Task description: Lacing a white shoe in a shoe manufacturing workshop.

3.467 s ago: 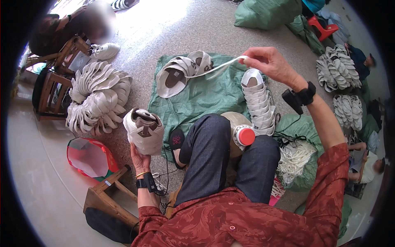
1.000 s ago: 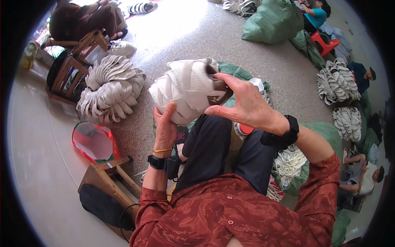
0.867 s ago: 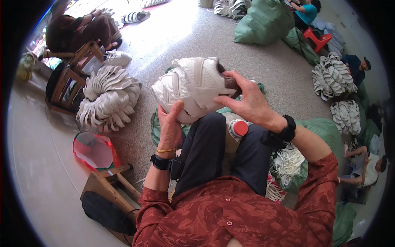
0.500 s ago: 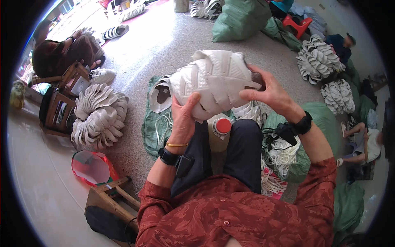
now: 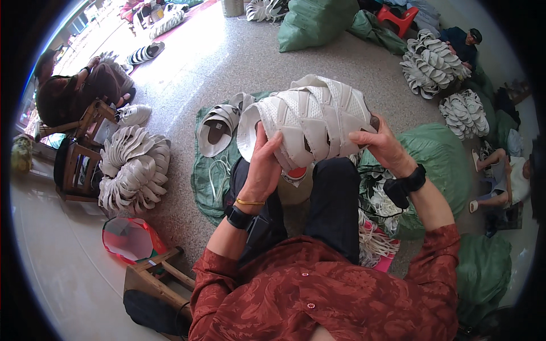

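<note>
Fingers of the bare left hand point(image 5: 264, 159) curl part-way, thumb in front, around the left end of a nested roll of off-white, perforated shoe uppers point(image 5: 315, 122), held sideways above the lap. It looks light, soft and springy, likely to slide apart or sag if held at one end only; both ends seem the best hold. On the right, the bare right hand point(image 5: 385, 146) pinches the brown-lined end, its other fingers mostly hidden.

Around it, from the left: a ring-shaped stack of off-white uppers point(image 5: 145, 170) sits well apart; a green woven sheet point(image 5: 205, 196) spreads below the left hand; a round red lid point(image 5: 297, 171) shows under the roll; speckled grey floor point(image 5: 222, 62) gives wider room beyond; a bulging green sack point(image 5: 441, 165) crowds the right wrist.
</note>
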### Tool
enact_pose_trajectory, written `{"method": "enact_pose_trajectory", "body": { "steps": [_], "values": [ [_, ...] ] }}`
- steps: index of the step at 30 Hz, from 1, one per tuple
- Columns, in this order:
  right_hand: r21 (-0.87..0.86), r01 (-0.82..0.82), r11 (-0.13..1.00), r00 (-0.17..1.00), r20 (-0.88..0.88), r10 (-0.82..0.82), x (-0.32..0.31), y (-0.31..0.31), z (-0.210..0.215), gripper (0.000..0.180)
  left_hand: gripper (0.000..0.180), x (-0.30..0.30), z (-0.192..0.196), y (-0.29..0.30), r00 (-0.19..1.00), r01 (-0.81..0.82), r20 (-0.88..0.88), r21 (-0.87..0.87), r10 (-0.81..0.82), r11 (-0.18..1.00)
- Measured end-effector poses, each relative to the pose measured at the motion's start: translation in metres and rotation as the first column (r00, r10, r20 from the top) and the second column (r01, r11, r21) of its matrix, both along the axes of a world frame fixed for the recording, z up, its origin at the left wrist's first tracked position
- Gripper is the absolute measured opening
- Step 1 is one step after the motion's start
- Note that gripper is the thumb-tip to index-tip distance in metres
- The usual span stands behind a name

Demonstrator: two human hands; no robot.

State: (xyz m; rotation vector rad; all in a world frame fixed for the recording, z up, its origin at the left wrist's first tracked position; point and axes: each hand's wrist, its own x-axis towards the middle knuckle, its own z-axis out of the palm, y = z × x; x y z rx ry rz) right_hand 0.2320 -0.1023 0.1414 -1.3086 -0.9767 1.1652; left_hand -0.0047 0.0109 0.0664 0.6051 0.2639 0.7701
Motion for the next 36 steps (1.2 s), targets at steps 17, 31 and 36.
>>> {"method": "enact_pose_trajectory", "body": {
  "steps": [17,31,36],
  "values": [
    [-0.069,-0.154,0.986,0.749,0.642,0.162,-0.008,-0.014,0.047,0.071,0.056,0.022,-0.057,-0.026,0.948,0.272,0.24,-0.28,-0.207,0.921],
    [-0.09,-0.397,0.914,0.299,0.928,0.221,-0.103,-0.051,-0.042,0.033,0.054,-0.024,-0.108,-0.061,0.962,0.233,-0.057,-0.347,-0.268,0.908],
    [-0.145,-0.305,0.941,0.399,0.878,0.265,-0.093,-0.054,-0.039,0.039,0.051,-0.018,-0.112,-0.057,0.929,0.179,-0.255,-0.325,-0.269,0.928]
  ]
}}
